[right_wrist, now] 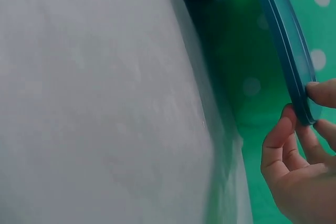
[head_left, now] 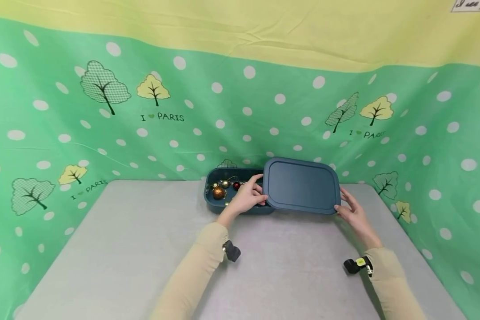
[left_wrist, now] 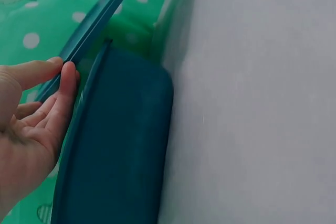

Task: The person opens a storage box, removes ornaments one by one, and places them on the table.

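A dark blue rectangular lid [head_left: 302, 186] with rounded corners is held up between both hands. My left hand [head_left: 248, 195] pinches its left edge, thumb and fingers on either side of the rim in the left wrist view. At the other end, my right hand [head_left: 354, 215] grips the lower right corner; the right wrist view shows the thumb on one face and fingers beneath. Below and to the left stands the matching blue box [head_left: 214, 206], uncovered on its left part. Inside lie several small ornaments, among them an orange-brown ball [head_left: 218, 192] and a dark red ball [head_left: 236, 186].
The box stands near the back edge of a grey table [head_left: 144, 249]. Behind it hangs a green polka-dot curtain [head_left: 232, 106] with a yellow top band, which also runs down both sides. Each forearm wears a black wrist camera [head_left: 232, 251].
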The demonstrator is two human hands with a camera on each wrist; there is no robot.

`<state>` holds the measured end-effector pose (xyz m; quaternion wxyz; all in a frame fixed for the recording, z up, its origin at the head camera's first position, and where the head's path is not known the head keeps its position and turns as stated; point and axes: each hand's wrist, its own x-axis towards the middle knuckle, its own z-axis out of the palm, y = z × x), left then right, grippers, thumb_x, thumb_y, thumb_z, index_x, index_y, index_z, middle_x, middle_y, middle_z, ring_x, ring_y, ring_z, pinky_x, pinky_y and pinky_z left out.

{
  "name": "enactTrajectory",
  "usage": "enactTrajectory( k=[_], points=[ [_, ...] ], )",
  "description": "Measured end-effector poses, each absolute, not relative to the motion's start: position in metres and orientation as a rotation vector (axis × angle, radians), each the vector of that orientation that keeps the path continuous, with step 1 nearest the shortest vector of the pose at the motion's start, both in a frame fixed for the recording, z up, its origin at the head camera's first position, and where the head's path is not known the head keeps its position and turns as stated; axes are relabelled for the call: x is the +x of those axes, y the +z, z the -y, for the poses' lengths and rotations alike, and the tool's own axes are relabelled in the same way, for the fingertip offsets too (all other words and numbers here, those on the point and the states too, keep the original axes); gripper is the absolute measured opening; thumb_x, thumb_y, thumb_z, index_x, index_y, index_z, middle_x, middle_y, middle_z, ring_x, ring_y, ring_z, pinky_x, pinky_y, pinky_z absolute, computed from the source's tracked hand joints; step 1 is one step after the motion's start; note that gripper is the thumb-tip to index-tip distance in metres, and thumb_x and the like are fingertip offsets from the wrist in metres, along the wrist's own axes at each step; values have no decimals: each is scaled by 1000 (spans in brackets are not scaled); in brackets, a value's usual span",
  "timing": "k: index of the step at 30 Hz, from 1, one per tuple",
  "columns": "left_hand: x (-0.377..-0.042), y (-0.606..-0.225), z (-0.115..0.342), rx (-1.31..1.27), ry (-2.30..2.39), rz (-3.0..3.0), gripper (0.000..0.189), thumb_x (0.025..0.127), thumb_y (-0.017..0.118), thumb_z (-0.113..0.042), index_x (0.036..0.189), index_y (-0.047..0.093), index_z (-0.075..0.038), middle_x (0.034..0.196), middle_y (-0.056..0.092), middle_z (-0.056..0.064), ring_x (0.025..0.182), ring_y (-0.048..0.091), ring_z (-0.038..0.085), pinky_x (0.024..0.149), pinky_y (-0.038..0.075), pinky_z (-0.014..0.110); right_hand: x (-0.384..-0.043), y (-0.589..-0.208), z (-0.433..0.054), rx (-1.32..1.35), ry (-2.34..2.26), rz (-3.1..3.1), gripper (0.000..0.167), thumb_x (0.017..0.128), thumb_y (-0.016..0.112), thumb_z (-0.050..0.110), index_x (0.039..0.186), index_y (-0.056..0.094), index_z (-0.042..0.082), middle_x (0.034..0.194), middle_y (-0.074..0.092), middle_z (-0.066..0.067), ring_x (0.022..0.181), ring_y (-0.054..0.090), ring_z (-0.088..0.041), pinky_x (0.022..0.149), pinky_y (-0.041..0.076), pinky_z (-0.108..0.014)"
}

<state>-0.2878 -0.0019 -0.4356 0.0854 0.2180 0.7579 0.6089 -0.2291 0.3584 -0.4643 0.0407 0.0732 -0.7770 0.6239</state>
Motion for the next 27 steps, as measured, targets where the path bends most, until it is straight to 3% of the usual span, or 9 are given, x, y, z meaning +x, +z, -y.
enactTrajectory(
  k=[8,15,20,23,27],
  points=[
    [-280,-439,-36,604,1897,-2232,74,89,66,3,151,27,-6,97,61,11,68,68,18,69,58,36,-231,-461,-390,198,2120,2247,66,98,52,0,155,19,8,127,34,2,94,59,-1,77,51,-18],
    [-270,-437,-64,631,1929,-2299,73,89,65,3,151,29,-7,108,57,13,68,68,15,63,56,27,-231,-452,-413,110,2167,2287,69,98,55,6,156,18,15,126,28,1,96,57,1,80,49,-14],
    [-265,-445,-84,668,1792,-2326,81,89,67,-1,154,19,-6,125,52,17,71,68,10,65,53,20,-229,-448,-433,103,2213,2292,69,100,52,7,157,14,17,130,27,1,100,55,3,81,48,-14],
    [-264,-455,-92,664,1743,-2313,83,90,67,-3,155,13,-4,130,50,20,72,67,10,66,53,21,-229,-452,-443,79,2128,2436,69,102,50,15,157,8,19,150,13,-13,120,44,-3,86,43,-14],
    [-263,-462,-97,637,1726,-2298,83,93,64,-7,154,9,-1,132,48,22,72,68,13,62,52,22,-232,-459,-444,-13,2005,2629,73,103,49,25,156,0,21,156,-15,-23,142,12,-30,111,26,-39]
  ],
)
